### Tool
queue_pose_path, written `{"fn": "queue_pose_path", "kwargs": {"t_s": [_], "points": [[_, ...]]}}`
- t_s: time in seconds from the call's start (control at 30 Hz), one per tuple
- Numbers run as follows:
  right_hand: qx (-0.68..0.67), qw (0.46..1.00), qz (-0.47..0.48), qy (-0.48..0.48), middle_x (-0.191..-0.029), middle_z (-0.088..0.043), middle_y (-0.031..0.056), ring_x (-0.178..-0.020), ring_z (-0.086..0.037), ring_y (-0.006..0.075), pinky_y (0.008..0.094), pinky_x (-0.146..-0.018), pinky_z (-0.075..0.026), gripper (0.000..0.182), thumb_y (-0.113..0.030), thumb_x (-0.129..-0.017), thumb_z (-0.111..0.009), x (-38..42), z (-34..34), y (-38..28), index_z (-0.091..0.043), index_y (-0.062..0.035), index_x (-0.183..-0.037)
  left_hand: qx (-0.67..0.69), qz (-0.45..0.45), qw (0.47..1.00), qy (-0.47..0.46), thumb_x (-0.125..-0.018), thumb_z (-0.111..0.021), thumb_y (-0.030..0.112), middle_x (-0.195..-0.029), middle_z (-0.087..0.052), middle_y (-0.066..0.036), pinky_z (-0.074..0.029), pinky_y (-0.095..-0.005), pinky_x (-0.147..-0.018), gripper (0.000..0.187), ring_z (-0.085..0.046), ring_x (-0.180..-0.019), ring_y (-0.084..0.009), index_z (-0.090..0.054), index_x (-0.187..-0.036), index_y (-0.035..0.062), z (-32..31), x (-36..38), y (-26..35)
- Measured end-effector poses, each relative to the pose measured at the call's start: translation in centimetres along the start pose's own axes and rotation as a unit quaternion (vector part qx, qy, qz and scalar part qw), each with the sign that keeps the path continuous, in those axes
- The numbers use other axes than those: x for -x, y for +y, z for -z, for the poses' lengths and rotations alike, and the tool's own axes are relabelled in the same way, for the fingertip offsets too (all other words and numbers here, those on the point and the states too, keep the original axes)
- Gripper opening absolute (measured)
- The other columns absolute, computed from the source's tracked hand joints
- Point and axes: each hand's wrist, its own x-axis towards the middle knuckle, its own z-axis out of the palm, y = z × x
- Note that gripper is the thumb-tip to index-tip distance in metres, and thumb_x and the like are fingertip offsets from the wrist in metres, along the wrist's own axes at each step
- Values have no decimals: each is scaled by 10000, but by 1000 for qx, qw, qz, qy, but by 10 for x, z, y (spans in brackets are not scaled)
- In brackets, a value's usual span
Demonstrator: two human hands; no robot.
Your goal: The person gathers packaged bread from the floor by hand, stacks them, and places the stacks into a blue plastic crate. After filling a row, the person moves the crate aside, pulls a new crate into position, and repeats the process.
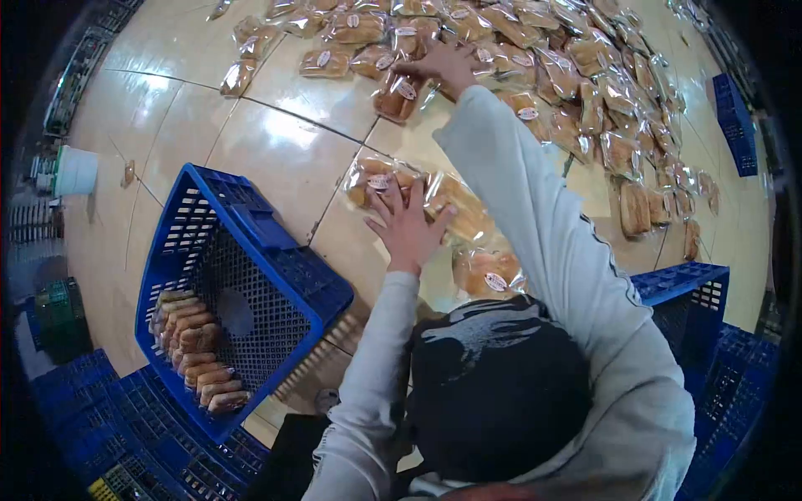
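My left hand (409,230) lies with spread fingers on a clear-wrapped pack of bread rolls (368,179). Right beside it is another wrapped bread pack (461,209), near my thumb. Farther up, my right hand (444,67) reaches to the near edge of the bread pile, its fingers closed over the upper end of a wrapped bread pack (396,98) with a white oval label. Close to my cap lies one more labelled bread pack (489,274). Many wrapped loaves (585,75) spread over the tiled surface beyond my right hand.
A blue crate (259,242) tilts at the left, with a row of bread packs (196,346) along its inside. Blue crates (681,284) stand at the right, another blue crate (735,125) farther up. A white bucket (77,171) is at the far left.
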Motion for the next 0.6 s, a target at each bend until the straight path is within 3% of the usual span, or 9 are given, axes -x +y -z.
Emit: {"fn": "queue_pose_path", "kwargs": {"t_s": [0.03, 0.17, 0.3, 0.53, 0.57, 0.6], "points": [[-14, 1000, 21, 18, -1599, -223, 237, -1429, -100, 599, 828, -1028, -105, 1180, -902, -598, -607, 1, -3, -2, -280, -294, -1555, 13, -6, 1000, 11, -829, -570, 709, -1646, -107, -168, -100, -839, -1001, 840, 65, -1471, -525, -401, -1492, 222, -1, 5, 0], [30, 999, 39, 0, -1503, -437, 197, -1397, -175, 611, 842, -1017, -98, 1098, -870, -610, -626, 2, -3, -3, -302, -373, -1534, 7, 2, 1000, -6, -835, -572, 695, -1647, -101, -169, -70, -846, -993, 822, 73, -1469, -527, -404, -1487, 223, -4, 25, 0], [61, 994, 87, -18, -1553, -395, 110, -1412, -171, 588, 879, -973, -77, 1061, -860, -633, -614, 31, -16, 11, -285, -402, -1531, -5, 7, 1000, 8, -828, -582, 687, -1644, -118, -164, -59, -847, -992, 812, 62, -1468, -531, -414, -1476, 229, -11, 57, -3], [126, 974, 187, -17, -1596, -318, 73, -1453, -163, 516, 873, -985, -86, 1068, -851, -630, -624, 117, -35, 31, -253, -425, -1537, -20, 37, 999, 10, -811, -586, 702, -1627, -142, -206, -84, -815, -1029, 848, 13, -1463, -546, -378, -1505, 262, -25, 120, -1], [144, 959, 242, 28, -1497, -438, 180, -1360, -307, 577, 700, -1114, -211, 1067, -831, -646, -631, 120, -49, 40, -298, -346, -1537, -43, 12, 999, 23, -802, -605, 685, -1593, -193, -250, -138, -801, -1023, 869, -68, -1454, -535, -373, -1509, 237, -29, 129, -2], [157, 950, 269, 28, -1457, -483, 186, -1335, -384, 537, 622, -1142, -243, 1059, -824, -667, -619, 136, -44, 39, -323, -286, -1529, -42, 8, 999, 16, -794, -618, 674, -1575, -223, -252, -156, -792, -1019, 873, -115, -1441, -519, -381, -1502, 221, -28, 135, -1]]}}
